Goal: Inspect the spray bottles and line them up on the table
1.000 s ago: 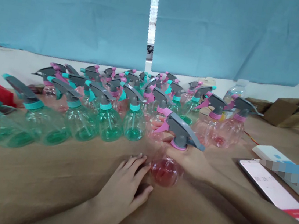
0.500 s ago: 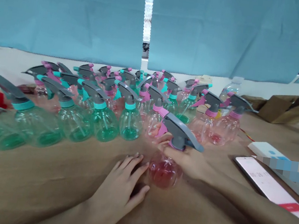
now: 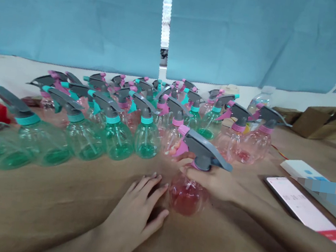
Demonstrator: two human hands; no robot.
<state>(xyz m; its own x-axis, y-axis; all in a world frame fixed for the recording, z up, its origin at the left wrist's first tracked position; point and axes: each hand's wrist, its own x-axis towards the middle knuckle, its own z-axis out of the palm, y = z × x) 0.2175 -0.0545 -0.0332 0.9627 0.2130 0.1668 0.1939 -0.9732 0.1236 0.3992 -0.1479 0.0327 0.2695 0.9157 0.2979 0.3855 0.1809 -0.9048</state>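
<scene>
A clear pink spray bottle (image 3: 188, 197) with a grey and pink trigger head stands on the brown tabletop, tilted slightly. My right hand (image 3: 207, 179) is wrapped round its neck from the right, just below the trigger head; part of the fingers is hidden behind it. Resting on the tabletop left of that bottle is my left hand (image 3: 136, 207), fingers spread and holding nothing, its fingertips close to the bottle's side. A green spray bottle (image 3: 147, 140) with a turquoise collar stands beyond my left fingertips.
Several green and pink spray bottles fill the back and left of the table, among them a pink one (image 3: 255, 142). At the right lie a phone (image 3: 303, 209) and a white box (image 3: 302, 170). Farther back are an open cardboard box (image 3: 321, 122) and a clear plastic bottle (image 3: 262, 98).
The held spray bottle and my right hand have shifted very slightly to the right in view. My left hand stays almost where it was.
</scene>
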